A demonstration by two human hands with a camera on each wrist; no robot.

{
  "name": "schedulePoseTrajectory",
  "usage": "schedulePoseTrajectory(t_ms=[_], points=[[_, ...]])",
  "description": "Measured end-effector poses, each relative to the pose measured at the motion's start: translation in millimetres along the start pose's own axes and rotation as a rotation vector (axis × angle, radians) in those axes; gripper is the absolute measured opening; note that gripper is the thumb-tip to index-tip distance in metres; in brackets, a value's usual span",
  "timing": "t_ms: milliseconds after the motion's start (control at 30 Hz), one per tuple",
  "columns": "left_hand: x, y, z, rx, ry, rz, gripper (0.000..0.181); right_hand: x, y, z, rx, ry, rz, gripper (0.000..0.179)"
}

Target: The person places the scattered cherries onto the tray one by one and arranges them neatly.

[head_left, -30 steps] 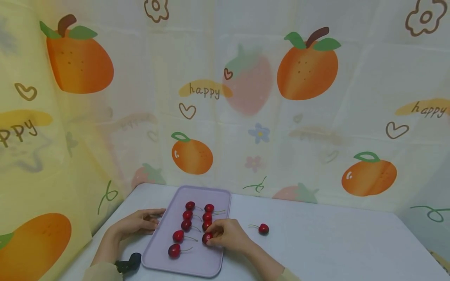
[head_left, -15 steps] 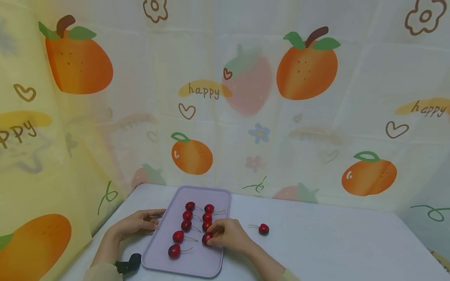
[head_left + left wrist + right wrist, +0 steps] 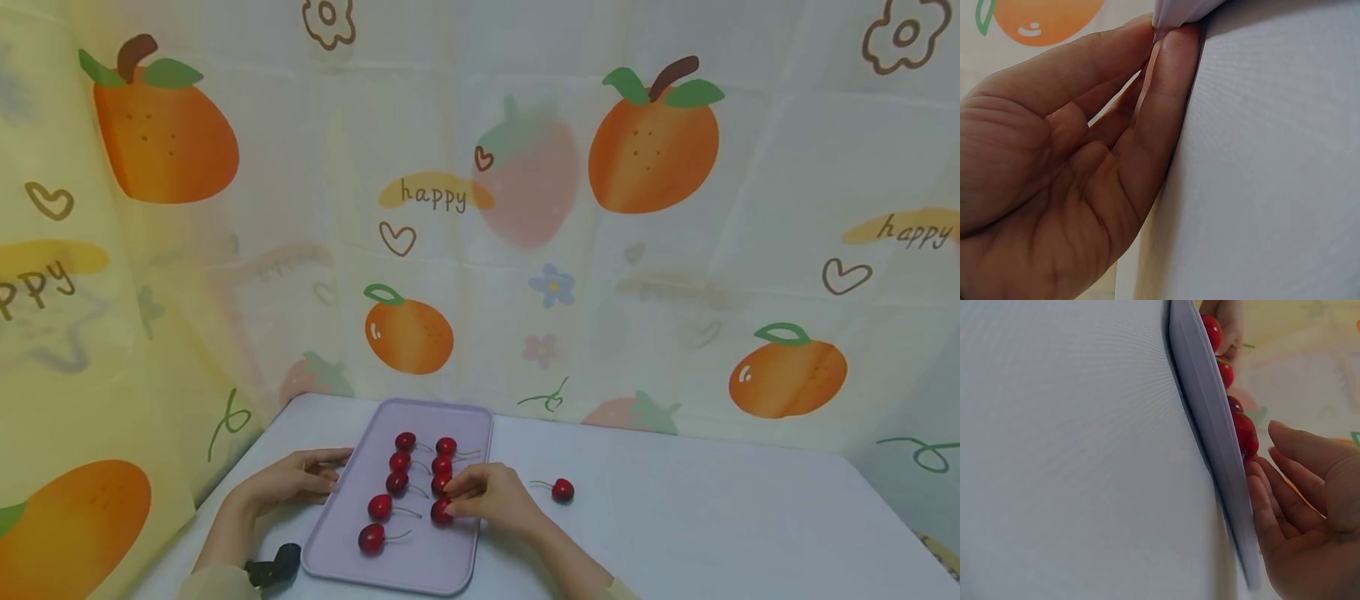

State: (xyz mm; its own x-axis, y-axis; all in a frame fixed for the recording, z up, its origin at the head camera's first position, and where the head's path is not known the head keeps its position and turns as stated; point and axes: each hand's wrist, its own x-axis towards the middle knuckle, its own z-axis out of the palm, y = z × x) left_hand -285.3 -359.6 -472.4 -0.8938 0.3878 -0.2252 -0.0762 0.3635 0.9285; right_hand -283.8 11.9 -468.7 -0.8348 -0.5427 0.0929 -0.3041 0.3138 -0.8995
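Note:
A lilac tray (image 3: 405,575) lies on the white table, bearing two columns of dark red cherries with stems. My left hand (image 3: 288,483) is at the tray's left rim; in the left wrist view its thumb and fingertips pinch the tray edge (image 3: 1179,11). Over the tray's right side is my right hand (image 3: 495,500), beside the nearest cherry (image 3: 442,512) of the right column. In the right wrist view its fingers (image 3: 1297,447) are spread, with a gap between the upper fingertip and that cherry (image 3: 1245,434); the lower fingertips lie close to it, contact unclear.
A single cherry (image 3: 562,490) with its stem lies on the table (image 3: 675,517) right of the tray. A black device (image 3: 277,567) is on the left wrist. Fruit-printed curtains (image 3: 645,317) hang behind and to the left.
The right hand's finger and thumb have spread apart and drawn slightly right, off the cherry they held. The cherry stays on the tray. The left hand keeps its place.

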Motion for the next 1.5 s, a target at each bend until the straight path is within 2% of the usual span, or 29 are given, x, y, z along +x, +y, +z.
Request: schedulePoseTrajectory(t_ms=[333, 567, 833, 1033, 1200, 1500], points=[[-0.2, -1.1, -1.0, 0.008, 0.011, -0.010, 0.067, -1.2, -4, -12, 0.056, 0.014, -0.010, 0.024], [1.0, -1.1, -0.8, -0.003, 0.007, -0.012, 0.068, -6.2, -8, -33, 0.077, 0.087, -0.024, 0.030], [0.7, -1.0, -1.2, 0.014, 0.004, 0.006, 0.067, -17.9, -1, -62, 0.032, 0.155, -0.006, 0.032], [-0.9, 0.1, -0.8, 0.022, 0.002, 0.015, 0.067, -28.9, 7, -84, 0.031, 0.230, 0.051, 0.033], [-0.8, 1.2, 0.7, 0.030, 0.016, 0.002, 0.067, -36.0, 15, -98, -0.009, 0.275, 0.075, 0.034], [-1.6, 2.4, 2.7, 0.037, 0.043, -0.039, 0.067, -48.3, 30, -119, -0.029, 0.296, 0.158, 0.038]])
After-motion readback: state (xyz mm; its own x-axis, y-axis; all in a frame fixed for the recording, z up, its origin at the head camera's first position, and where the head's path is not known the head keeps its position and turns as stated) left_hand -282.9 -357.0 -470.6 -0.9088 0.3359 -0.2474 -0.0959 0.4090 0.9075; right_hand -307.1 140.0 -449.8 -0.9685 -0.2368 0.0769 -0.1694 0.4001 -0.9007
